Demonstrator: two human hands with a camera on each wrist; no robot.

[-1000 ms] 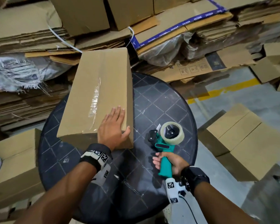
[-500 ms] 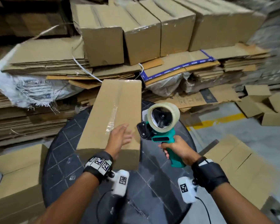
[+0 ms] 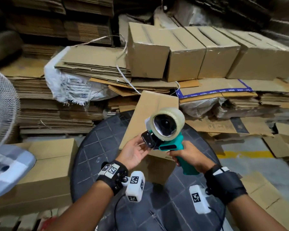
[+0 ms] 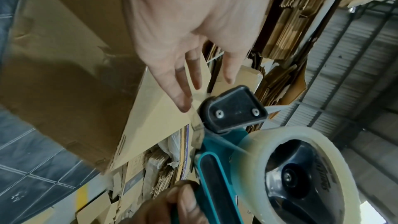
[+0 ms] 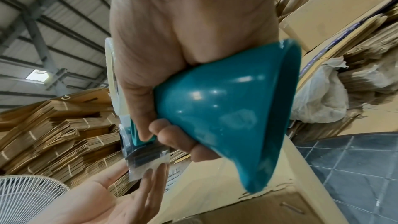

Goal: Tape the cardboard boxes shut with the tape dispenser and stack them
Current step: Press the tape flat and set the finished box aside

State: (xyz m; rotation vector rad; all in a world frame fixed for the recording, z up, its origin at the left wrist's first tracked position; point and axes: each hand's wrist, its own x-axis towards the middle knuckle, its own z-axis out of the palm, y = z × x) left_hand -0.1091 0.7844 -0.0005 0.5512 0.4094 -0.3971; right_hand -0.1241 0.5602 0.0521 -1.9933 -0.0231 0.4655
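Observation:
A long cardboard box lies on the round dark table, its top seam taped. My right hand grips the teal handle of the tape dispenser and holds it raised above the box's near end; the handle fills the right wrist view. My left hand is palm up with straight fingers, their tips touching the loose clear tape end at the dispenser's black head. The clear tape roll sits on top.
Several closed boxes stand in a row on flattened cardboard stacks behind the table. A white fan is at the left, an open box beside the table. More boxes lie on the floor right.
My right hand lifted the dispenser from the table up over the box. My left hand left the box top and came to the dispenser's head. The view tilted upward.

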